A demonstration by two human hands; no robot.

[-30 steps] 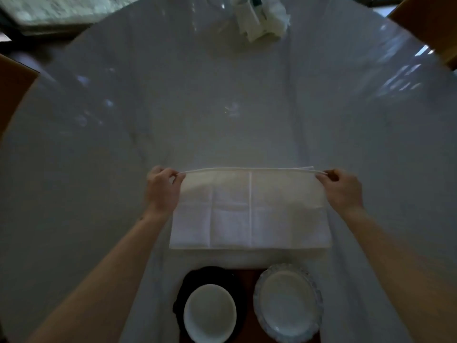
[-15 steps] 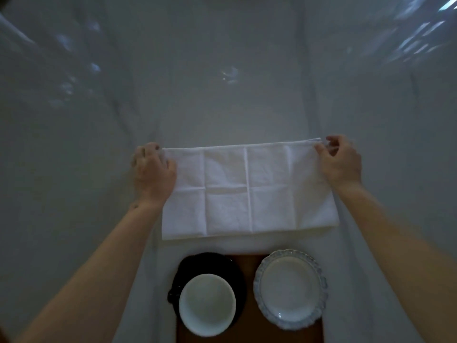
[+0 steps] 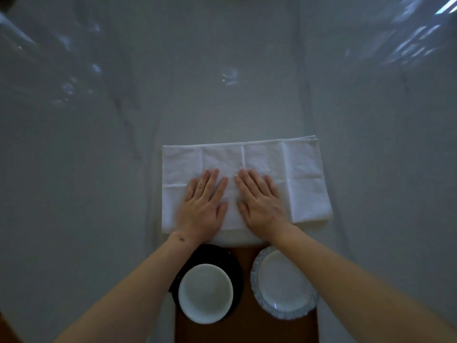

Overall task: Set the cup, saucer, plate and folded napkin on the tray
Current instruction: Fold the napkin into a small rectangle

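Hands flat, side by side: left hand (image 3: 202, 209) & right hand (image 3: 259, 205) press folded napkin (image 3: 306, 174) on table (image 3: 99, 169), near edge; tray (image 3: 244, 325) w/ cup (image 3: 205, 293), saucer (image 3: 236, 276), plate (image 3: 284, 283) just below.

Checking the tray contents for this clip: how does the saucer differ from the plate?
The saucer is black with a plain rim; the plate is white with a patterned, scalloped rim. The saucer carries the white cup; the plate is bare. The saucer sits on the left of the brown tray, the plate on the right. Both are round and lie flat on the tray.
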